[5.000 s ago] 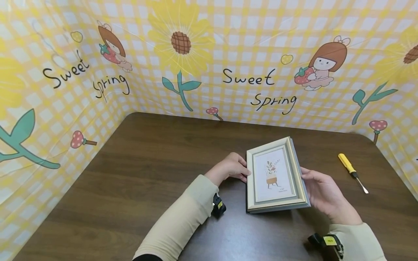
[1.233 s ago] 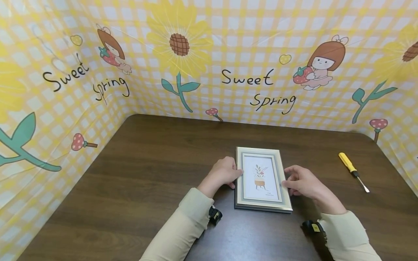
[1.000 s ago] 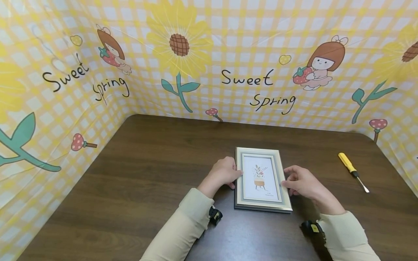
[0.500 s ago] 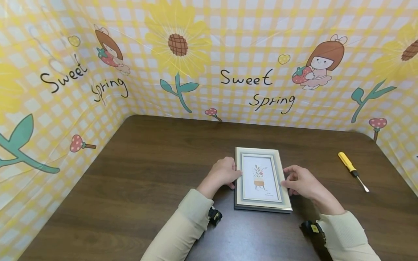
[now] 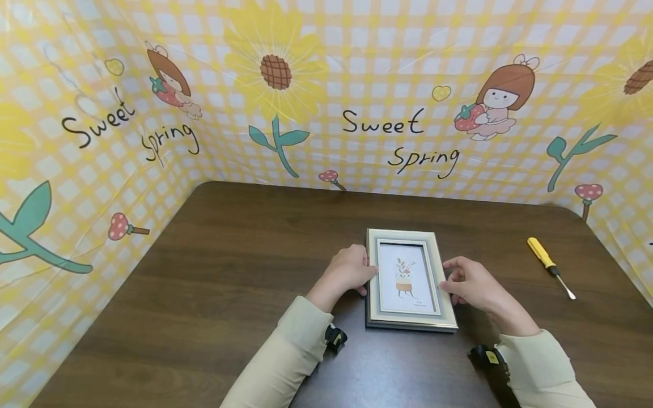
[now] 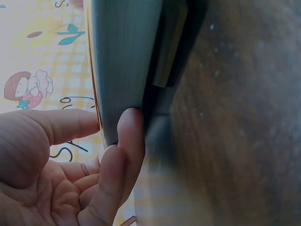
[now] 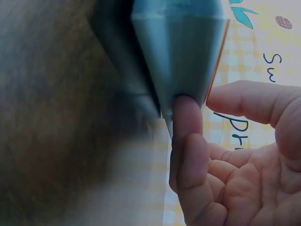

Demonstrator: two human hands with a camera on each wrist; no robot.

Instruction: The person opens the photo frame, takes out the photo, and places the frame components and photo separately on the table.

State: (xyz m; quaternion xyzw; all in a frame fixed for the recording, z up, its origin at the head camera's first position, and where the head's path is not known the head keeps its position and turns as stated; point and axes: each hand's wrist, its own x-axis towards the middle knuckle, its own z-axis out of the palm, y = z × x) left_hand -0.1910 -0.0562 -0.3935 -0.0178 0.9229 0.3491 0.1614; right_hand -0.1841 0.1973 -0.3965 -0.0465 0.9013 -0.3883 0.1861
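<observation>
A cream and grey picture frame [image 5: 411,324] lies face up on the table, with a plant print [image 5: 405,280] behind its front. My left hand [image 5: 349,271] grips its left side, thumb on the front border and fingers against the side. At the right side, my right hand [image 5: 471,286] pinches the frame in the same way. The left wrist view shows the frame's grey side [image 6: 124,56] and a dark gap beneath it. From the right wrist, the other side [image 7: 186,56] appears between thumb and fingertips. The frame's back is hidden.
A screwdriver [image 5: 551,266] with a yellow and black handle lies on the brown table [image 5: 245,272], to the right of my right hand. A yellow checked cloth [image 5: 377,68] with printed flowers stands behind the table and along its sides.
Five seconds ago the frame was tilted and turned farther right in both hands. It has come down flat and moved left. Over the last second hands and frame have stayed almost still.
</observation>
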